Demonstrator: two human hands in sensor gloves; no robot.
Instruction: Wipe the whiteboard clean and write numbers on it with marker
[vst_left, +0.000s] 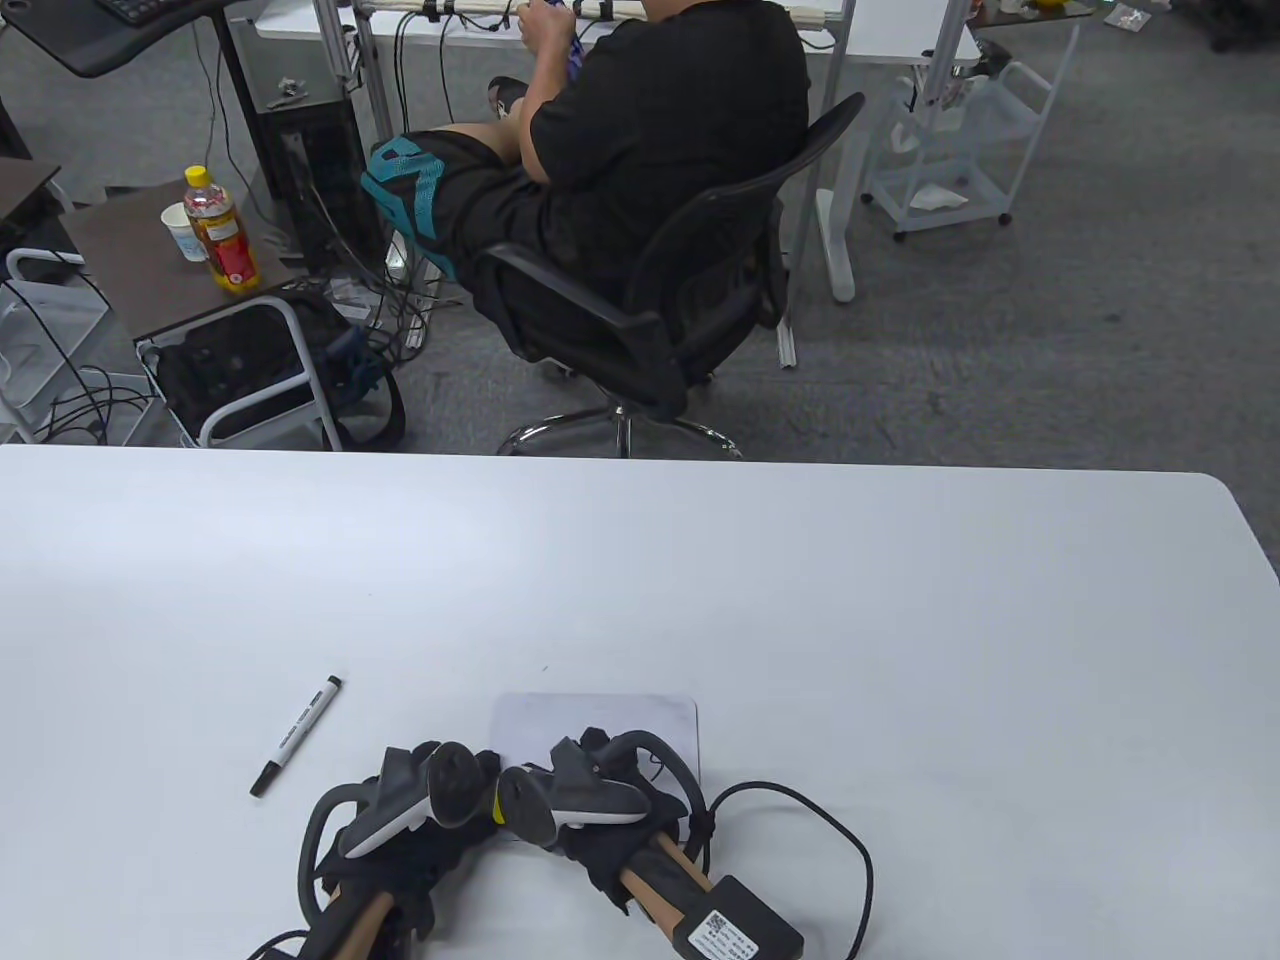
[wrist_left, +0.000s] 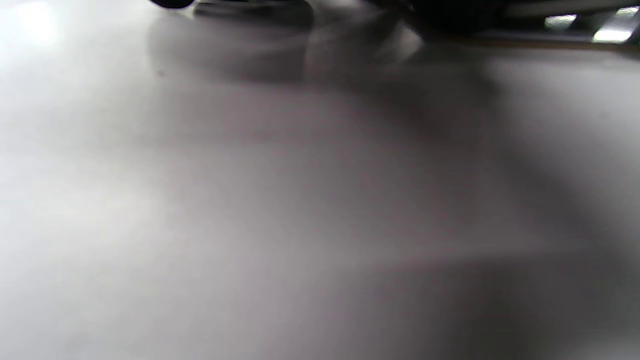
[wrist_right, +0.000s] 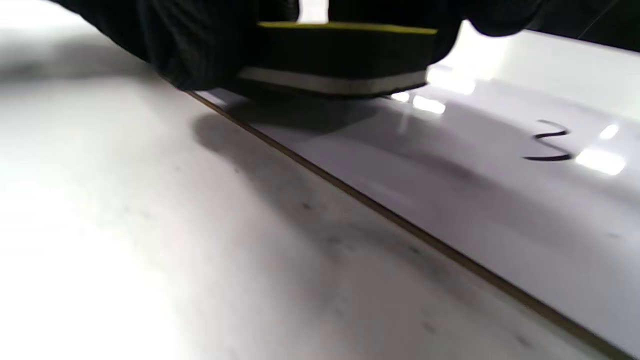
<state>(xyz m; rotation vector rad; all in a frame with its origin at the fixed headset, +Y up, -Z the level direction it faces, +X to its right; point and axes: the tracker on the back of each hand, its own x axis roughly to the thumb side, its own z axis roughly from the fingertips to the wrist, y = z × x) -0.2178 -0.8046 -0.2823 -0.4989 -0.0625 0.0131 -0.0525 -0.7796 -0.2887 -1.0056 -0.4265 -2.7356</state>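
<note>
A small whiteboard (vst_left: 620, 722) lies near the table's front edge, its near half covered by both hands. In the right wrist view a handwritten mark like a 3 (wrist_right: 549, 145) shows on the whiteboard (wrist_right: 450, 200). My right hand (vst_left: 585, 775) grips a black eraser (wrist_right: 340, 55) with a yellow top and a white felt base, which is pressed on the board by its edge. My left hand (vst_left: 440, 780) rests at the board's near left corner, its fingers hidden under the tracker. No fingers hang into the left wrist view. A black-capped marker (vst_left: 296, 735) lies on the table to the left, apart from both hands.
The white table (vst_left: 900, 620) stretches wide beyond the board. A black cable (vst_left: 850, 850) loops on it to the right of my right wrist. Past the far edge a person sits in an office chair (vst_left: 640, 330), next to a side cart with a bottle (vst_left: 222, 232).
</note>
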